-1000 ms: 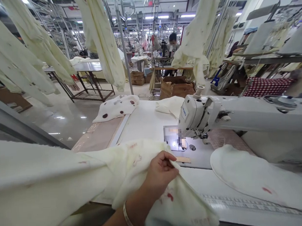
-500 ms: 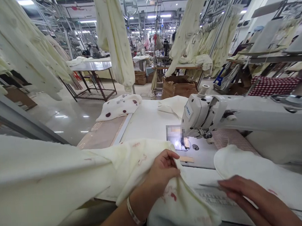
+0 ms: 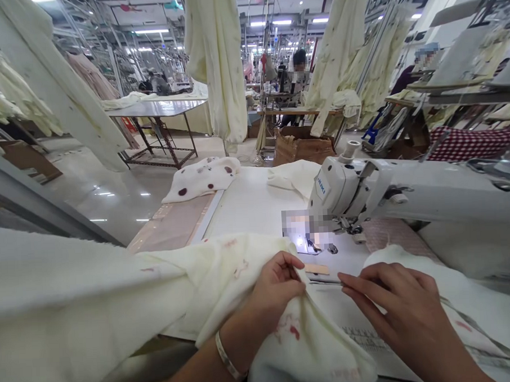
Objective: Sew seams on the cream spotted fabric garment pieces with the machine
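My left hand (image 3: 276, 288) pinches the edge of a cream fleece fabric (image 3: 224, 271) with red printed marks, close in front of the sewing machine's (image 3: 335, 193) needle area. The cloth hangs down below the hand and stretches away to the left. Thumb and fingertips of my right hand (image 3: 395, 303) are pressed together just right of that fabric edge, above the front of the machine bed. What they hold is too thin to make out. Beside and partly behind the right hand lies another pale fabric piece (image 3: 492, 299). A lit, partly blurred patch hides the needle area.
Spotted white fabric (image 3: 203, 176) lies at the table's far left corner, and a pale piece (image 3: 296, 175) is behind the machine head. Cream garments (image 3: 216, 69) hang ahead. Beyond stand a metal table (image 3: 158, 108), a cardboard box (image 3: 304, 149) and people at work.
My right hand has moved up and left, nearer the left hand and the machine bed. A thin dark object at its fingertips no longer shows clearly. The left hand keeps its grip.
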Demonstrator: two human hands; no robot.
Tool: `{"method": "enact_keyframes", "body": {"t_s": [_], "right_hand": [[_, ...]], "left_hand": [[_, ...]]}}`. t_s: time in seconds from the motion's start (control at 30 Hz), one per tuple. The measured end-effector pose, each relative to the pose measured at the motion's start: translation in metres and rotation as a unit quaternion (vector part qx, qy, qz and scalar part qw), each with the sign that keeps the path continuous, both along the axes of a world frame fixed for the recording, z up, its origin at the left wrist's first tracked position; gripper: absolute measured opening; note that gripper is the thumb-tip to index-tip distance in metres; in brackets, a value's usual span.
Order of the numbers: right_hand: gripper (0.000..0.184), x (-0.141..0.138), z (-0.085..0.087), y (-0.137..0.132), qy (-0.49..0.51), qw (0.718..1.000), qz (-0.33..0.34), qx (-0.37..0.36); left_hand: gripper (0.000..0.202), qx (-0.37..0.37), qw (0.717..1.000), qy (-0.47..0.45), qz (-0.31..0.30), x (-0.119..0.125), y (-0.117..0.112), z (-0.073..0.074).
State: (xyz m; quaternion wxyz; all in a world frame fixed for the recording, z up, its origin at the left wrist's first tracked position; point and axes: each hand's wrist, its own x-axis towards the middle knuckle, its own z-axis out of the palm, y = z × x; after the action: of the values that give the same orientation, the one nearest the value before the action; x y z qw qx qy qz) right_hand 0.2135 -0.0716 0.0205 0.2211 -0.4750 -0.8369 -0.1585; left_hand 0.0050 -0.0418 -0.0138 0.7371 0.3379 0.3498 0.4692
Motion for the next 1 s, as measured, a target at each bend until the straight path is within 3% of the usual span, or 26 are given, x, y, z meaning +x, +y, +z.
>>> {"method": "enact_keyframes", "body": {"t_s": [1.0], "right_hand": [[0.022, -0.0020, -0.0034, 0.0007, -0.002, 1.000, 0.006, -0.007]], "left_hand": [[0.028, 0.012, 1.000, 0.002, -0.002, -0.0008, 0.0006, 0.0022]]}}
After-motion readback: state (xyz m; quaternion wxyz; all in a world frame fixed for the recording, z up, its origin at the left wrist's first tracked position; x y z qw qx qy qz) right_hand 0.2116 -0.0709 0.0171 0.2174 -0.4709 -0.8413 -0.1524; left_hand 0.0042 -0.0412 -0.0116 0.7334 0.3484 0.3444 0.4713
